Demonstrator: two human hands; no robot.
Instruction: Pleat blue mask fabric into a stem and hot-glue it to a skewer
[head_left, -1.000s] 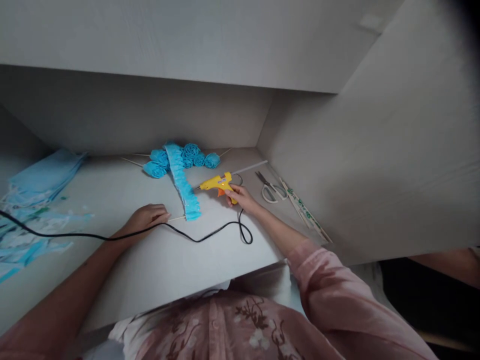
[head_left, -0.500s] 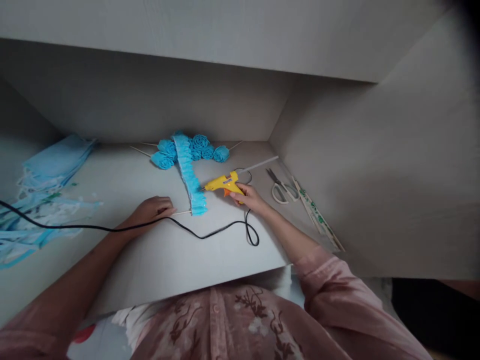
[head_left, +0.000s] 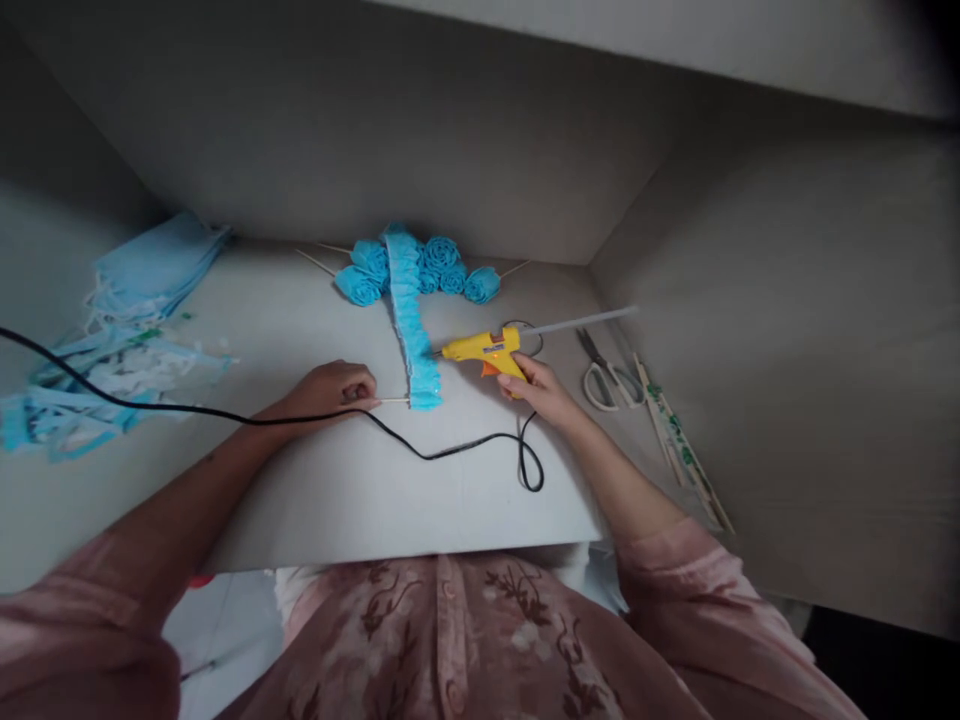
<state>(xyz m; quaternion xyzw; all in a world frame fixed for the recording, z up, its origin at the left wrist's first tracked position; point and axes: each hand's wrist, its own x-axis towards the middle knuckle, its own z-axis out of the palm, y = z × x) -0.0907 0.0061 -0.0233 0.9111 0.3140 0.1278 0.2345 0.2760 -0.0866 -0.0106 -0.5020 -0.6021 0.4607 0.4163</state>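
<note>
My right hand (head_left: 538, 390) is wrapped round the grip of a yellow glue gun (head_left: 480, 347), a long glue stick (head_left: 585, 321) jutting from its back end. The nozzle sits at the right edge of a blue ruffled strip (head_left: 414, 325); whether it touches cannot be made out. Between the closed fingers of my left hand (head_left: 341, 388) is a thin wooden stick (head_left: 394, 400), its other end at the strip's near end. The far end of the strip rests among several blue rolled flowers (head_left: 450, 272) on sticks.
Scissors (head_left: 609, 375) and loose wooden sticks with green bits (head_left: 682, 440) lie to the right. At the left are stacked blue face masks (head_left: 161, 268) and cut scraps (head_left: 120, 375). A black cord (head_left: 217, 412) crosses my left forearm. Walls enclose the back and right.
The whole view has shifted, so things sit further right and a little higher. The glue gun's nozzle has moved slightly up along the strip's edge. Both hands keep their holds.
</note>
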